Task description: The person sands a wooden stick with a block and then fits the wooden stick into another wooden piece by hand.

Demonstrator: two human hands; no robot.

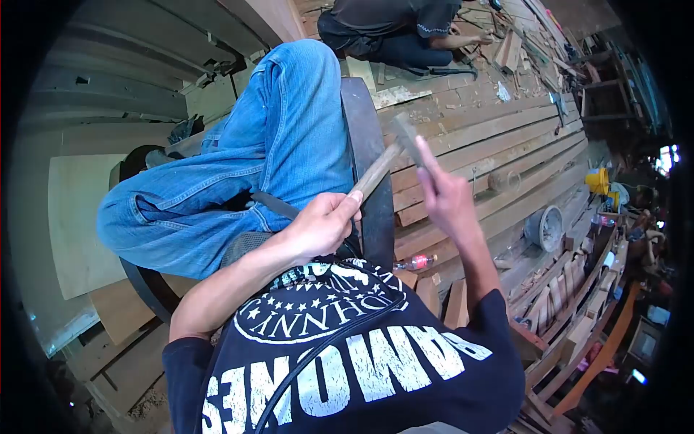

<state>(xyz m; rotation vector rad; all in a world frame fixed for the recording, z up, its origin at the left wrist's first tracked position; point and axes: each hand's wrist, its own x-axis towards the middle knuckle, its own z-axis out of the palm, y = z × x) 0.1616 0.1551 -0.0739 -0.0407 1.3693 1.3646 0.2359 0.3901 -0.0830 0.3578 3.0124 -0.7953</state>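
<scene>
My left hand (323, 226) is closed around the lower end of a wooden stick (377, 175), which slants up to the right in front of my chest. At the stick's upper end lies a flat grey-brown piece (410, 139), set crosswise; whether the two are joined, I cannot tell. My right hand (450, 199) grips the lower end of this flat piece, one finger stretched along its edge. Its other fingers are partly hidden. Just below both hands is my dark printed shirt (325, 325).
My bent legs in blue jeans (296, 130) rest at the left, beside a dark curved frame (370, 145). Another person (387, 29) crouches at the top. Long planks (491, 152), a bottle (417, 262), a white bucket (546, 228) and wood scraps lie to the right.
</scene>
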